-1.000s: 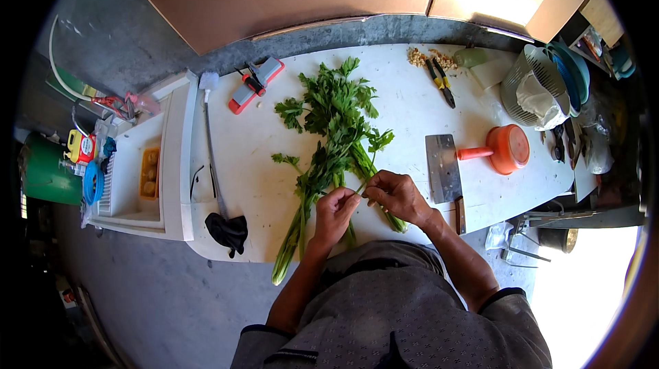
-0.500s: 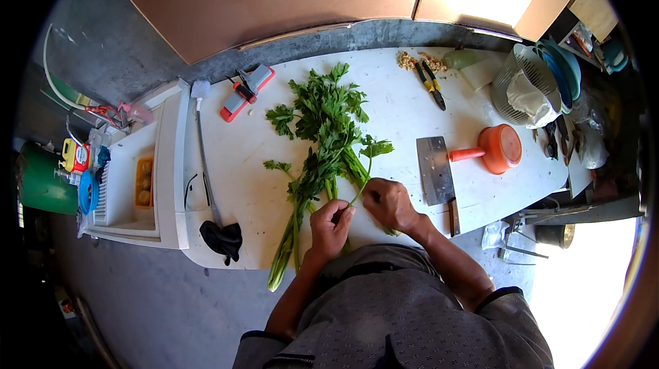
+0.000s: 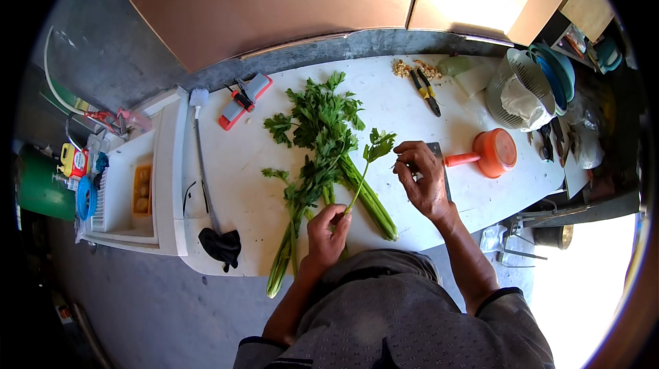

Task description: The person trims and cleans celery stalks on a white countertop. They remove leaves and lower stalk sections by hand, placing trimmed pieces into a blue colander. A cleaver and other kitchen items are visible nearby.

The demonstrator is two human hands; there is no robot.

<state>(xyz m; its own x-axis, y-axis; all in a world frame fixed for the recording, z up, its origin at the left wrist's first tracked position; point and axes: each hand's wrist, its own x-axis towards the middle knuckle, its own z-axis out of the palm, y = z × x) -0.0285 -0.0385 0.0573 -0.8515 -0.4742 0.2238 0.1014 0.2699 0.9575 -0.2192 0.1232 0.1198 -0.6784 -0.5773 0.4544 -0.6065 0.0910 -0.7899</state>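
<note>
Pinching a celery sprig (image 3: 377,146) over the table's (image 3: 240,163) near side, the left hand (image 3: 326,237) is seemingly steadying it for picking, the curled right hand (image 3: 427,182), contents unclear, hovering farther right, probably needing to come nearer.

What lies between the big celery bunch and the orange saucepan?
In the head view, from left to right: a single leafy stem held by the left hand, then the right hand, which partly hides a cleaver.
</note>
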